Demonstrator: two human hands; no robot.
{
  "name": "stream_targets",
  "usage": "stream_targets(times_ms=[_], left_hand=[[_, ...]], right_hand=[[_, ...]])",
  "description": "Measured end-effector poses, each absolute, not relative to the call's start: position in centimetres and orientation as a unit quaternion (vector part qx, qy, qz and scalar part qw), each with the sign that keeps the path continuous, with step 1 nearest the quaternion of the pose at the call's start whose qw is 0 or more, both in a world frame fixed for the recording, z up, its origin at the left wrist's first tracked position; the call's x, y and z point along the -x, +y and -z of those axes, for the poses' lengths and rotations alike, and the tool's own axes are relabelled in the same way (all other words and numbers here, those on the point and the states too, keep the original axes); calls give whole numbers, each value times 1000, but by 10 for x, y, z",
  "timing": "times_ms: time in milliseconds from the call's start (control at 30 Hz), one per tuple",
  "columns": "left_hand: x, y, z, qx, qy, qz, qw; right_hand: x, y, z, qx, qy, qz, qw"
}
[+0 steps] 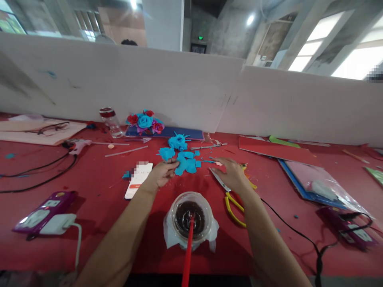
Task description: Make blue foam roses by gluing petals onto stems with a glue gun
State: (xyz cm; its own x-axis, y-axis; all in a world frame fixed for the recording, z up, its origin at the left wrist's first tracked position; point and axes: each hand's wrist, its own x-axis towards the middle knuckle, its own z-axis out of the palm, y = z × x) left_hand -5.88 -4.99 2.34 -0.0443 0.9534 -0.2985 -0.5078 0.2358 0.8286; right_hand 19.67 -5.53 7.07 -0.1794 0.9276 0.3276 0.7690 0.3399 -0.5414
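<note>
My left hand (pixel 164 173) is closed, thumb and fingers pinching the left edge of a blue petal-shaped paper piece (pixel 186 164). My right hand (pixel 231 173) is spread, palm down, fingers apart, by a thin blue strip (pixel 207 161) and a small pink scrap (pixel 219 164). Under and beside that hand lie scissors (pixel 222 181) with yellow handles. Beyond my left hand are a blue paper flower (pixel 178 142) and a cupped blue piece (pixel 166 153). Small blue squares (pixel 198 164) lie to the right of the petals.
A cup of dark drink (pixel 206 215) with a red straw (pixel 188 251) stands between my forearms. A phone (pixel 140 181), glue gun (pixel 78 146), glass bottle (pixel 112 123), flower bunch (pixel 145 121), purple power strips (pixel 44 213) and paper sheets (pixel 278 153) lie around. A white partition (pixel 125 79) rises behind.
</note>
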Motion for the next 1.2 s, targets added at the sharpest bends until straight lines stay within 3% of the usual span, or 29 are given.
stream_targets(times_ms=[167, 300, 467, 767, 1200], left_hand=[[42, -50, -4, -307, 498, -519, 623], [32, -53, -1, -341, 538, -517, 572], [15, -52, -2, -375, 557, -491, 555], [8, -36, 6, -416, 571, -418, 571], [-6, -30, 8, -381, 526, -407, 642]], right_hand=[[-222, -59, -66, 680, -638, -110, 344], [-259, -50, -44, 779, -590, -9, 213], [-288, -39, -14, 822, -555, -58, 114], [-281, -38, -13, 806, -583, -44, 88], [-284, -33, -3, 818, -552, -22, 159]])
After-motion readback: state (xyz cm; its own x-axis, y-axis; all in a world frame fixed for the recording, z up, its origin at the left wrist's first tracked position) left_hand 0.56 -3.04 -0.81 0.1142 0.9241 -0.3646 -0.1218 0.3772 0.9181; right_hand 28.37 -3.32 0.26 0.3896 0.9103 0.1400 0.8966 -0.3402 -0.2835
